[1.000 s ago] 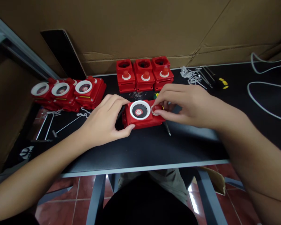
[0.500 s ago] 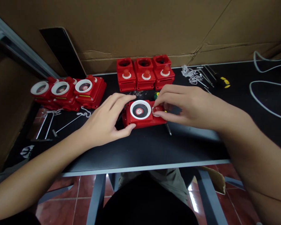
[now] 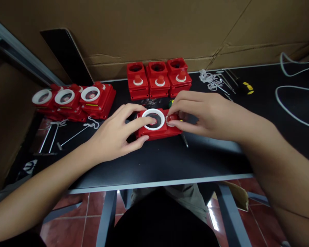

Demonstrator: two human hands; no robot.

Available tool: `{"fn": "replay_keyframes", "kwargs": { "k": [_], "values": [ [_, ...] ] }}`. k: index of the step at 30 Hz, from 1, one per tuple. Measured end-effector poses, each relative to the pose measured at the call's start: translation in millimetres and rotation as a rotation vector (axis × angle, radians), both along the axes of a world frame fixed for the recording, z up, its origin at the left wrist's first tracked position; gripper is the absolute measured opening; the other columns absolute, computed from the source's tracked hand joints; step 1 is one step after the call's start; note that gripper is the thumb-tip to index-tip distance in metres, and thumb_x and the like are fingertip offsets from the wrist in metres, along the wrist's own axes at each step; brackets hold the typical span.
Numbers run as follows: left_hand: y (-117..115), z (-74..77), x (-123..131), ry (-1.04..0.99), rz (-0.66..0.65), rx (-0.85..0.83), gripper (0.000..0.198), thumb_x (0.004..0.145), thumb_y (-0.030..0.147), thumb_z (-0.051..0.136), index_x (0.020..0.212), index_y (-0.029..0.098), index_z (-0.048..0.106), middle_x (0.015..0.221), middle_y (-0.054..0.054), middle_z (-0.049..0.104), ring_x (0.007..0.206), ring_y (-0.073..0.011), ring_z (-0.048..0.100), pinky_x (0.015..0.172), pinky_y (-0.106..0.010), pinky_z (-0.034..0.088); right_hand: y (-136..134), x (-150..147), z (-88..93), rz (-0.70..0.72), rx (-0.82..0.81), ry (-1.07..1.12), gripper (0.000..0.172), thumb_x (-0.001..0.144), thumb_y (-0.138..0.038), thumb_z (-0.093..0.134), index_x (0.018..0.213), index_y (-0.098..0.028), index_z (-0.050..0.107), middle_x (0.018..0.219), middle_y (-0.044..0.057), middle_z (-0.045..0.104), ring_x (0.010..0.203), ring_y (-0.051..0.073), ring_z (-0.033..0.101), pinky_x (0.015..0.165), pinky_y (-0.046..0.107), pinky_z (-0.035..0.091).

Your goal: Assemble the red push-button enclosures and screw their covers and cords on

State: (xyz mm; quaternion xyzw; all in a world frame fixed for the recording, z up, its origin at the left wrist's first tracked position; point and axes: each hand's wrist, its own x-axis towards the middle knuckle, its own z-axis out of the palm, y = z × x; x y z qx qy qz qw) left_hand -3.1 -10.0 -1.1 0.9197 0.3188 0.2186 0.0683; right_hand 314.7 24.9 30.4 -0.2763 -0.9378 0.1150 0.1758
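A red box (image 3: 158,131) with a white-ringed black disc (image 3: 153,118) on top lies on the black table (image 3: 170,161) in front of me. My left hand (image 3: 115,132) grips its left end, thumb on the front side, index finger laid across the disc. My right hand (image 3: 202,113) pinches the small red knob with a white collar (image 3: 172,119) at the box's right end, fingers closed round it.
Three red boxes with white rings (image 3: 72,99) lie at the left. Three more red boxes with knobs (image 3: 158,79) stand at the back against cardboard. Metal rods (image 3: 67,135), a screwdriver (image 3: 240,84), white clips (image 3: 208,80) and a white cable (image 3: 293,99) lie around.
My left index finger has moved from the box's back edge onto the white-ringed disc. My right hand stays pinched on the knob. The view has tilted slightly.
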Motion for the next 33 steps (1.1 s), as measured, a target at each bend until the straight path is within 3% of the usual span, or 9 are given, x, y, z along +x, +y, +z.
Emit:
{"fn": "replay_keyframes", "kwargs": {
  "k": [19, 29, 33],
  "values": [
    [0.6, 3.2, -0.5, -0.054, -0.033, 0.028, 0.037, 0.109, 0.025, 0.072, 0.145, 0.030, 0.072, 0.152, -0.017, 0.066, 0.134, -0.0352, 0.070, 0.112, -0.057, 0.063, -0.1, -0.6, 0.3, -0.010, -0.058, -0.006, 0.033, 0.114, -0.044, 0.056, 0.117, -0.018, 0.077, 0.114, 0.010, 0.074, 0.092, 0.019, 0.067, 0.085, 0.036, 0.051],
    [1.5, 1.6, -1.9, -0.049, -0.062, 0.110, 0.034, 0.111, 0.024, 0.071, 0.146, 0.026, 0.070, 0.152, -0.018, 0.068, 0.136, -0.0333, 0.071, 0.111, -0.054, 0.065, 1.2, 1.5, -7.6, 0.015, 0.059, 0.004, 0.033, 0.115, -0.043, 0.056, 0.117, -0.017, 0.077, 0.111, 0.009, 0.074, 0.087, 0.016, 0.066, 0.080, 0.032, 0.050],
    [1.2, 0.4, 0.0, -0.120, -0.028, 0.061, 0.043, 0.110, 0.032, 0.077, 0.149, 0.021, 0.065, 0.148, -0.018, 0.072, 0.135, -0.0339, 0.073, 0.115, -0.052, 0.063, 0.8, 1.8, -9.5, 0.003, 0.077, -0.001, 0.034, 0.116, -0.043, 0.055, 0.118, -0.016, 0.076, 0.112, 0.010, 0.073, 0.087, 0.016, 0.066, 0.079, 0.033, 0.049]
  ]
}}
